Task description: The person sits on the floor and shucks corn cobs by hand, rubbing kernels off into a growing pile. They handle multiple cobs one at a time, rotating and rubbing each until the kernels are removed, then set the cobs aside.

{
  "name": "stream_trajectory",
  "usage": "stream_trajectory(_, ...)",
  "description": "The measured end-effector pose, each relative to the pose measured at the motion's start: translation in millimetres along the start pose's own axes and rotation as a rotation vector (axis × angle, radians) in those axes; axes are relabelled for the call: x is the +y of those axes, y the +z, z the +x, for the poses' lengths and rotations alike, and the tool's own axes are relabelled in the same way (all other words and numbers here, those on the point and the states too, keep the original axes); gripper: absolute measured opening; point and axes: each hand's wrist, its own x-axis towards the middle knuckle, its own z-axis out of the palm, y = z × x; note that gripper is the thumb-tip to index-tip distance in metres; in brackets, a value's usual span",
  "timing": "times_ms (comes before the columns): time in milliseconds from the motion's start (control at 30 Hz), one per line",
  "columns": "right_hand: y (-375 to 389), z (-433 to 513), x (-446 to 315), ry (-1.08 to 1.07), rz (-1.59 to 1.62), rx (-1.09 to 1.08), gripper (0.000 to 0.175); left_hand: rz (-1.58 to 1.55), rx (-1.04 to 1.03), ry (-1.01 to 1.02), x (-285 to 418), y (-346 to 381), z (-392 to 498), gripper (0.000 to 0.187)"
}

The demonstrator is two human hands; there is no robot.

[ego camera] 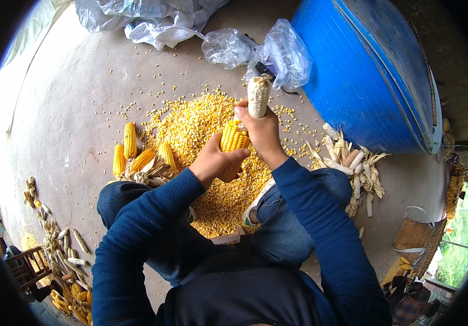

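Observation:
My left hand grips a yellow ear of corn with its kernels mostly on; a pale patch shows at its upper right. In my right hand is a bare white corncob, pointing away from me. The right hand's fingers meet the top of the yellow ear, and its thumb lies along the cob. Below both hands spreads a heap of loose yellow kernels between my feet. Several whole ears with dry husks lie left of the heap, by my left knee.
Stripped cobs and husks lie beside my right knee. A large blue tub stands beyond them. Clear plastic bags and white sacks lie ahead. More cobs are at lower left, near a wooden chair. A woven basket stands right.

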Motion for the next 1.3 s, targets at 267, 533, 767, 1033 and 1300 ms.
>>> stream_trajectory(267,13,-9,-8,0.183,0.361,-0.053,0.017,1.287,0.337,0.415,-13,1,11,0.054)
stream_trajectory(533,8,-10,3,-0.167,-0.116,0.018,0.017,0.54,0.115,0.043,-13,-12,12,0.059)
stream_trajectory(767,15,-14,-9,0.002,0.105,-0.024,0.015,1.308,0.378,0.543,-17,-2,16,0.046)
stream_trajectory(1033,5,-7,12,0.002,-0.09,-0.018,0.016,0.423,0.06,-0.005,-10,-7,9,0.055)
stream_trajectory(1300,12,-11,-18,0.24,0.365,-0.107,0.02,1.47,0.361,0.544,-17,-3,13,0.048)
